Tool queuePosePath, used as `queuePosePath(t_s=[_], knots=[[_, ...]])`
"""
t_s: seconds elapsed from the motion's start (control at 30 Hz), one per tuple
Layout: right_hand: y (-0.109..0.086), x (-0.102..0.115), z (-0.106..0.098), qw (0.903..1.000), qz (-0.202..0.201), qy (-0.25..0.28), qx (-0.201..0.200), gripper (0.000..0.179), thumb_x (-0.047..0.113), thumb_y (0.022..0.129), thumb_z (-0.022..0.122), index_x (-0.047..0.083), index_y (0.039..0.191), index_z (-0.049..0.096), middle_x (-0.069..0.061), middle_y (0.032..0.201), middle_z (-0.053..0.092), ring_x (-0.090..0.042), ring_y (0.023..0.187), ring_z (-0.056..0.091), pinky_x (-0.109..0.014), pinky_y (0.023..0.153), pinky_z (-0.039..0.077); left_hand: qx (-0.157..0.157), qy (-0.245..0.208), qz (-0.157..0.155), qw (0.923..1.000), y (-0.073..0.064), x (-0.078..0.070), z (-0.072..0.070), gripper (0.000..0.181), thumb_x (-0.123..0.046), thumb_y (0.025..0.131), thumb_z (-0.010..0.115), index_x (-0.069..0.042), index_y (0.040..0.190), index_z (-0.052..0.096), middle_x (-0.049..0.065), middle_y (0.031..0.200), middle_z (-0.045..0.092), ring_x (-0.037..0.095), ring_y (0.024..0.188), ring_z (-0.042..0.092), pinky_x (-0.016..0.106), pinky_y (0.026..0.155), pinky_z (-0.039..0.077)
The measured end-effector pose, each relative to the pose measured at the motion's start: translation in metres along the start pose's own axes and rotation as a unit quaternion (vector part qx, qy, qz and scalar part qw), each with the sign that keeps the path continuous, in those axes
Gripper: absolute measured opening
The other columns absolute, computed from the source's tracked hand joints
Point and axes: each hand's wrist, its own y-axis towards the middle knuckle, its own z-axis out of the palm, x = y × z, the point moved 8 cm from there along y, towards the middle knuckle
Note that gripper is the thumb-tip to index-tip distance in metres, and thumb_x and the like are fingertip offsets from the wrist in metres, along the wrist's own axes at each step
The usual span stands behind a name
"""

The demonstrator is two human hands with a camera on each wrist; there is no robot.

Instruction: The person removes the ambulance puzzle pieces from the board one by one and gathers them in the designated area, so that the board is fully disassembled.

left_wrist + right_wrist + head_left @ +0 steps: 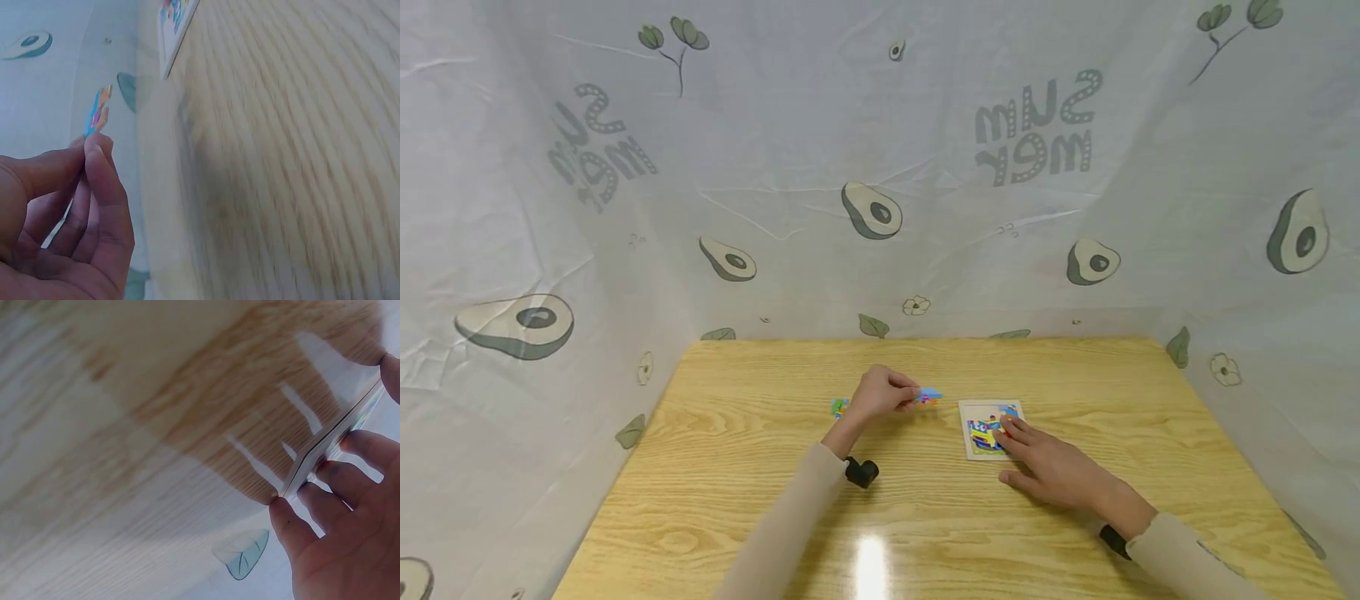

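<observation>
My left hand [882, 393] pinches a colourful puzzle piece [930, 396] between thumb and index finger, above the table. In the left wrist view this thin piece [98, 114] shows blue, pink and orange and is seen almost edge-on. A square puzzle board [963, 432] with a pale border lies to the right, with a bright picture partly filling it. Fingers of my right hand [1054, 468] rest straight and spread on the board's right side, covering part of the picture. From the right wrist, the board's edge [310, 453] appears under the fingertips.
Another bright puzzle piece or pieces [838, 407] lie on the table, partly behind the left wrist. The wooden table [700, 500] reaches back to a pale curtain [790, 275] printed with avocados. Black straps circle both wrists.
</observation>
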Motion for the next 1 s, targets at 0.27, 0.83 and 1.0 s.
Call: queuePosePath(t_s=[0.27,0.83,1.0], knots=[[-0.001,-0.001,0.001,1.0000,0.000,0.003,-0.001,0.065,0.045,0.108,0.057,-0.001,0.154,0.051,-0.027,0.164,0.042,-0.048,0.151,0.042,-0.061,0.115,0.044,-0.011,0.036,-0.015,0.9992,-0.004,0.015,-0.029,0.014,-0.010,0.098,0.074,0.001,0.102,0.083,0.016,0.094,0.081,0.028,0.081,0.079,0.036,0.076,0.065],[-0.003,-0.004,0.001,0.9999,0.012,-0.002,0.008,0.066,0.046,0.108,0.056,0.000,0.156,0.048,-0.026,0.166,0.039,-0.047,0.152,0.040,-0.060,0.117,0.043,-0.053,0.145,-0.022,0.9878,-0.008,0.040,-0.066,0.014,-0.013,0.098,0.074,-0.004,0.096,0.085,0.010,0.089,0.081,0.014,0.069,0.071,0.024,0.061,0.054],[-0.003,-0.004,0.003,0.9999,0.011,0.000,0.007,0.066,0.045,0.108,0.056,0.000,0.156,0.048,-0.027,0.166,0.039,-0.047,0.152,0.040,-0.060,0.117,0.043,-0.053,0.168,-0.023,0.9841,-0.008,0.042,-0.069,0.016,-0.012,0.099,0.072,-0.004,0.096,0.084,0.009,0.084,0.080,0.015,0.067,0.062,0.024,0.057,0.047]])
